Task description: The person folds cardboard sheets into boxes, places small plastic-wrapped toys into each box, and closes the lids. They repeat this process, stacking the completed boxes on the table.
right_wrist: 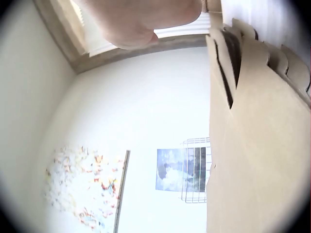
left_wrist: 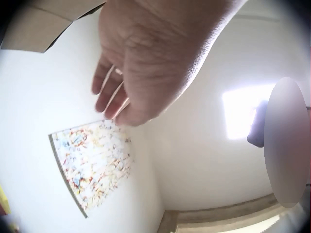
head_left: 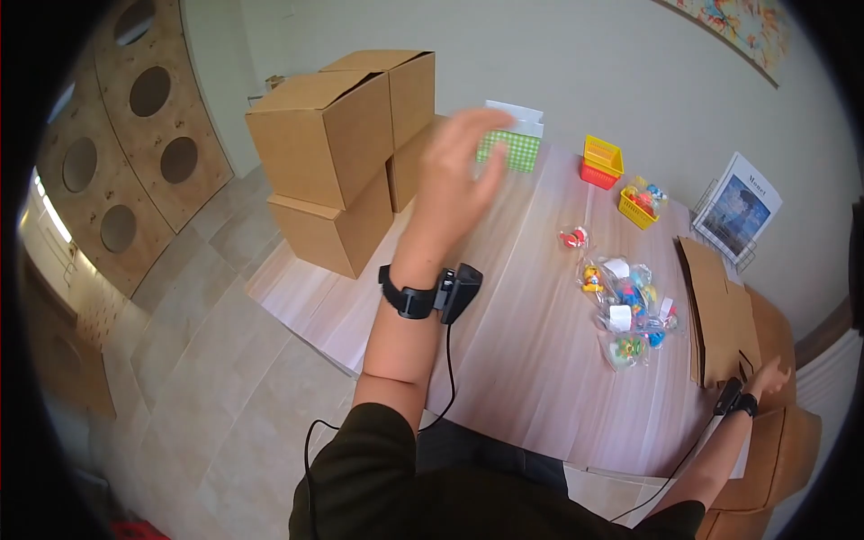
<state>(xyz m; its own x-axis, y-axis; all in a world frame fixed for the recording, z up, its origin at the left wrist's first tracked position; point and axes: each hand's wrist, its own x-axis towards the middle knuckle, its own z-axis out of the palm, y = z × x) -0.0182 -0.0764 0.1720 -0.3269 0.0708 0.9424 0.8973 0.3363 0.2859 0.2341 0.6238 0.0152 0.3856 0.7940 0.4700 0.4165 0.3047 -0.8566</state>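
Observation:
My left hand (head_left: 453,180) is raised over the table beside the stacked cardboard boxes (head_left: 355,153), its fingers loosely bent and nothing in them. In the head view it overlaps a green-checked paper box (head_left: 519,153) with white raised flaps. At the right end of the table, my right hand (head_left: 769,378) is by the near end of some flattened cardboard (head_left: 720,310). The right wrist view shows part of this hand (right_wrist: 141,22) with the cardboard's folded flaps (right_wrist: 243,58) to its side; most of its fingers are hidden there.
Several bagged toys (head_left: 634,306) lie mid-table, with a red one (head_left: 573,238) farther back. A yellow-and-red basket stack (head_left: 601,164) and a filled yellow basket (head_left: 637,211) stand near the wall. A picture book (head_left: 740,207) rests on a wire stand; a brown chair (head_left: 774,459) adjoins the table.

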